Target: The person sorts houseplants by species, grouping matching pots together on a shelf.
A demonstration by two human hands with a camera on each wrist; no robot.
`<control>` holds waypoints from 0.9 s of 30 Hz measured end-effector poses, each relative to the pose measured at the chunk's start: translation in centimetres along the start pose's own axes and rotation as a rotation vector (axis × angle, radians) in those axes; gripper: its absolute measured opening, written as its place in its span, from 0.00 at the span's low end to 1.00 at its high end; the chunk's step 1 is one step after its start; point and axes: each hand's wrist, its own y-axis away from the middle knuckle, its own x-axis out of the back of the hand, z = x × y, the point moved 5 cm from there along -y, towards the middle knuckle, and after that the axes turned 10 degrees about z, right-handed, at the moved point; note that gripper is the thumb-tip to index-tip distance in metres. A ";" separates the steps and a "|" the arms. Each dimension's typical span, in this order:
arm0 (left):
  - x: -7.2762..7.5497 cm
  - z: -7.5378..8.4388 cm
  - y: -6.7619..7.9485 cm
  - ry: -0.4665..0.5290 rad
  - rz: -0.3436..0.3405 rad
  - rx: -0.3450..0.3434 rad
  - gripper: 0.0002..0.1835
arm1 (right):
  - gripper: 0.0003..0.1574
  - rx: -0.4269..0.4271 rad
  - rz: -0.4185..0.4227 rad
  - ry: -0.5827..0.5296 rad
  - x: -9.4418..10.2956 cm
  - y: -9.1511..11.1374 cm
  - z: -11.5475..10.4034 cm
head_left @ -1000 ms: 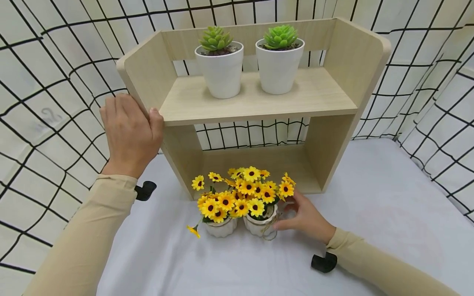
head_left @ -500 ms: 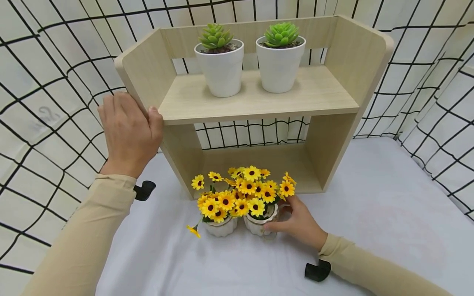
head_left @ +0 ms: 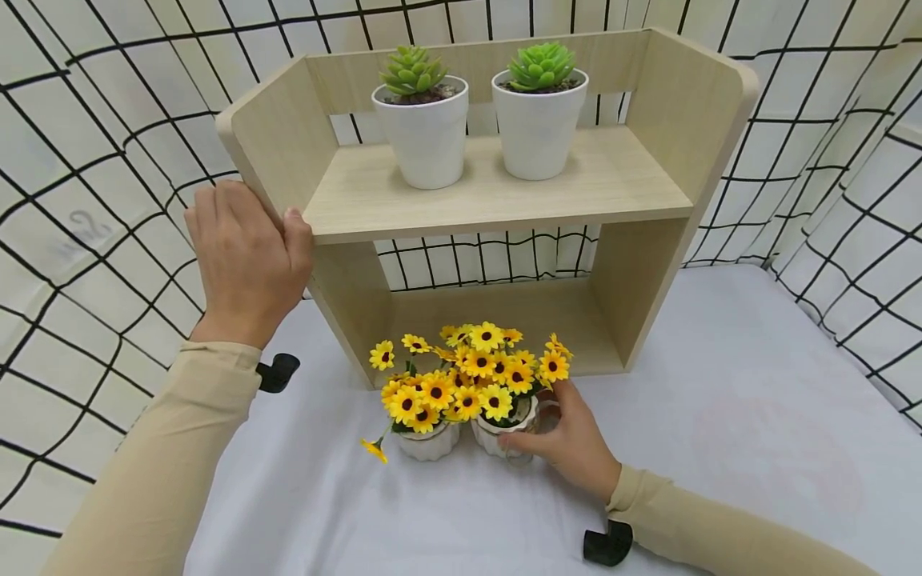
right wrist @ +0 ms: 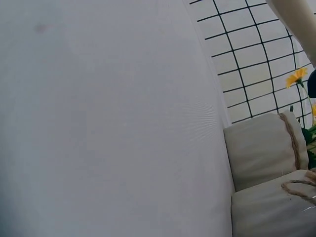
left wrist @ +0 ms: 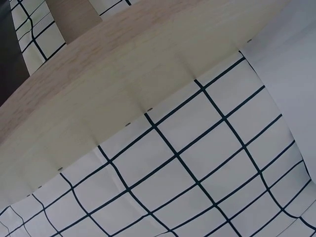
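In the head view, my left hand (head_left: 248, 256) grips the left side panel of the light wooden shelf (head_left: 504, 220), thumb on its front edge. My right hand (head_left: 576, 444) curls round the right-hand white flowerpot (head_left: 488, 438), its thumb across the front and its fingers at the right side. Yellow daisy-like flowers (head_left: 497, 364) with dark centres fill this pot and the matching left flowerpot (head_left: 430, 444) beside it. Both pots stand on the white cloth before the shelf. The right wrist view shows the nearer flowerpot (right wrist: 271, 210) with a twine bow; neither hand shows in the wrist views.
On the upper board stand two smooth white pots, the left succulent pot (head_left: 425, 136) and the right succulent pot (head_left: 540, 124). A black wire grid (head_left: 115, 200) encloses the back and sides. White cloth (head_left: 756, 416) covers the table.
My right hand has moved left and closed further round the right flowerpot, its thumb now farther across the front. My left hand keeps its hold on the shelf panel.
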 end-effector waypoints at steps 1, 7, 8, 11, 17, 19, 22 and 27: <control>0.0 0.0 0.0 -0.001 -0.002 0.001 0.28 | 0.56 0.006 0.000 0.006 0.1 0.0 0.0; 0.0 0.1 -0.1 -0.002 -0.004 0.000 0.28 | 0.56 -0.006 -0.038 0.001 0.6 -0.3 0.3; -0.1 0.1 -0.1 -0.001 -0.004 0.001 0.28 | 0.56 -0.014 -0.044 -0.001 0.7 -0.3 0.3; -0.1 0.1 0.0 0.000 -0.005 0.005 0.28 | 0.56 -0.032 -0.032 0.009 0.7 -0.1 0.4; -0.1 -0.1 0.0 -0.001 0.004 0.002 0.28 | 0.57 -0.094 -0.009 -0.008 0.2 0.5 0.5; -0.1 -0.1 0.0 0.003 0.009 0.001 0.28 | 0.57 -0.098 -0.013 -0.014 0.2 0.4 0.6; -0.1 -0.1 0.0 0.008 0.010 0.005 0.28 | 0.57 -0.089 -0.036 -0.015 0.4 0.0 0.7; -0.2 0.0 0.0 0.010 0.011 0.006 0.28 | 0.54 -0.093 -0.110 -0.064 1.1 -0.8 1.2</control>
